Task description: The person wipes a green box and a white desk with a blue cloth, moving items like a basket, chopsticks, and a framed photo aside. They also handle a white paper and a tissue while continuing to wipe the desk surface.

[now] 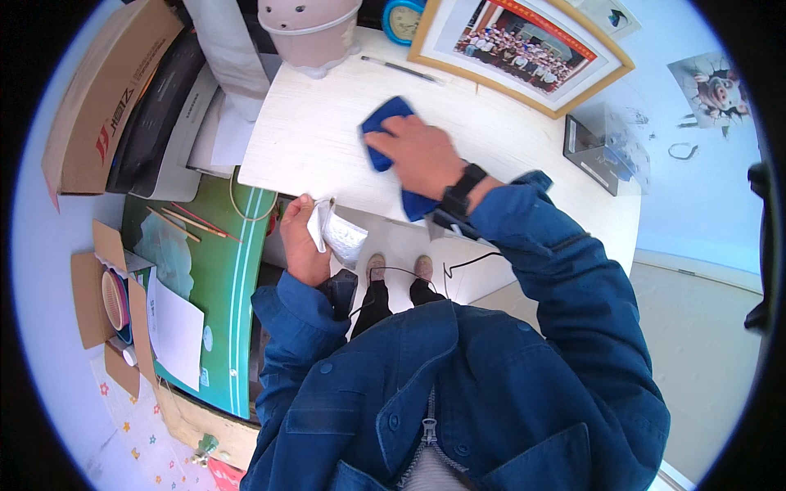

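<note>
Under my right hand (pixel 424 155) is a dark blue cloth (pixel 378 135), pressed flat against the white desktop (pixel 303 139). One end of the cloth sticks out past my fingers and another part hangs by the desk's front edge. In front of that edge my left hand (pixel 304 245) pinches a folded piece of white, textured paper towel (pixel 344 237) between thumb and fingers. A dark band (pixel 463 190) circles my right wrist.
Along the desk's back stand a pinkish pot (pixel 309 37), a blue clock (pixel 403 20) and a framed group photo (pixel 524 53); a pen (pixel 401 69) lies before them. A clear box (pixel 602 151) sits right. Left are a green table (pixel 221 307), a printer-like machine (pixel 176 135) and cardboard boxes (pixel 110 90).
</note>
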`<state>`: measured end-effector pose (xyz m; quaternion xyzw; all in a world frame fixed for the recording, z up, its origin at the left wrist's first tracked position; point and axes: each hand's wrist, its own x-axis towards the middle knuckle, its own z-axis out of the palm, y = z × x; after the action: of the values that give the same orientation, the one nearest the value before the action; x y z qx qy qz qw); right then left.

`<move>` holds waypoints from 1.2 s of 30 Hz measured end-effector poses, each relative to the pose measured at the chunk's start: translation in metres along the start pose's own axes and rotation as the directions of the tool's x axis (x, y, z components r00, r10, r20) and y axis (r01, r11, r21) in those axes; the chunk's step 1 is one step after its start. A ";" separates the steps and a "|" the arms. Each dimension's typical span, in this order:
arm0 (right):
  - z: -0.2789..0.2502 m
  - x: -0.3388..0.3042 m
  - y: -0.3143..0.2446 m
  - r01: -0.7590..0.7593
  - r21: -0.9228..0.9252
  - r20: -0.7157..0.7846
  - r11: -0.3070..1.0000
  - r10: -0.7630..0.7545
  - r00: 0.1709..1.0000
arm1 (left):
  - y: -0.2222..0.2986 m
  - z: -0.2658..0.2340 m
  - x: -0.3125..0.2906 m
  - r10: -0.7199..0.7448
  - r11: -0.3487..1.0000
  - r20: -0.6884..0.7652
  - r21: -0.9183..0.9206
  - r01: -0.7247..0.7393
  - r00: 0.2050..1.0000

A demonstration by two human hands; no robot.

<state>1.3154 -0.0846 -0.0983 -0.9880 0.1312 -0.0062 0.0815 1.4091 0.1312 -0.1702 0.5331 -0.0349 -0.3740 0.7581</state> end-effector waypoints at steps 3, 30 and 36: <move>-0.016 -0.026 0.036 -0.258 -0.025 0.003 0.966 0.258 0.966 | 0.001 0.005 -0.001 0.052 0.996 -0.021 0.073 -0.051 0.998; -0.026 -0.088 0.165 -0.695 0.051 -0.133 0.717 0.695 0.707 | -0.006 -0.005 -0.001 0.354 0.688 0.276 0.570 -0.448 0.894; -0.019 -0.081 0.156 -0.735 -0.016 -0.158 0.678 0.724 0.671 | -0.006 -0.017 0.002 0.326 0.482 0.387 0.717 -0.503 0.863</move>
<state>1.1962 -0.2146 -0.1046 -0.8526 0.5204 -0.0365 0.0291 1.4149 0.1421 -0.1832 0.7496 -0.4017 -0.1732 0.4967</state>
